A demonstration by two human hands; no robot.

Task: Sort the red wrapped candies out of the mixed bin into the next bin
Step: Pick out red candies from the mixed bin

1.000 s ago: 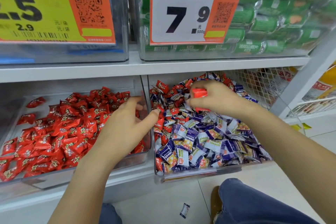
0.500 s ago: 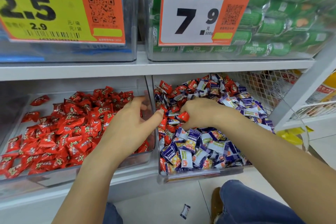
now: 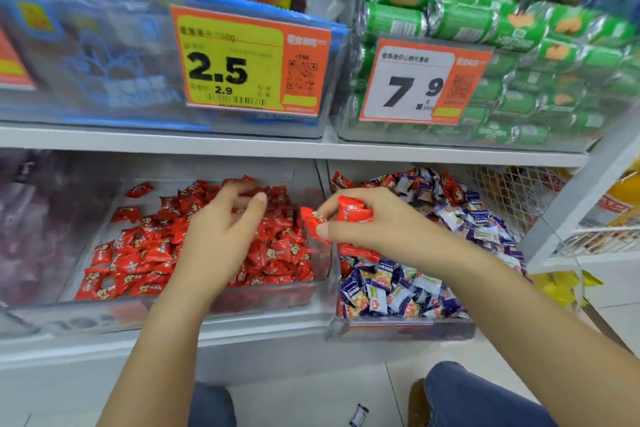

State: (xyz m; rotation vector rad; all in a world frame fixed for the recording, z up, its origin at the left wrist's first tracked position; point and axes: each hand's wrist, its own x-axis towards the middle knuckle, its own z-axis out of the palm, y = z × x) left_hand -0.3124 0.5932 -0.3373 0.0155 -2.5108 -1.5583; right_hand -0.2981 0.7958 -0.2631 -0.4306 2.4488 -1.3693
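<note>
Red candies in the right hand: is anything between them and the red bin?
Only the clear walls where the two bins meet, low beside the red candies in the right hand. The left hand hovers over the red bin, open.

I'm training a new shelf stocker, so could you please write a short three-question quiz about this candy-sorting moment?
1. True or false: the right hand holds red candies.
2. Which bin holds only red candies: the person's left or right?
3. What lies on the floor between the knees: A) a price tag, B) a stray wrapped candy, C) a green packet?

Key
1. True; its grip pinches several above the mixed bin.
2. Left; the left hand hovers over it.
3. B.
</note>
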